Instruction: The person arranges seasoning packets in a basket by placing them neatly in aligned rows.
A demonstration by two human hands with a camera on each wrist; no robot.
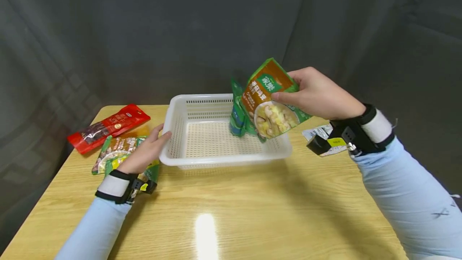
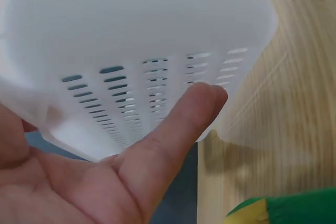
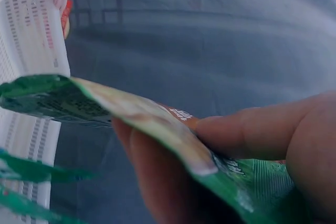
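The right hand (image 1: pixel 321 93) pinched a green and brown foil soup packet (image 1: pixel 268 99) between thumb and fingers, tilted above the right end of the white slotted plastic basket (image 1: pixel 202 159) on the wooden bench (image 1: pixel 252 212). The left hand (image 1: pixel 144 151), fingers straight, touched the basket's left wall. Another green packet (image 1: pixel 237 111) seemingly stood inside.

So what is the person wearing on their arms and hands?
Both arms wear long light blue sleeves. Each wrist has a white band edged in black, with a small black camera strapped beneath that carries a yellow label. The right sleeve shows a small dark cross-shaped mark. The left hand and right hand are bare, with no gloves.
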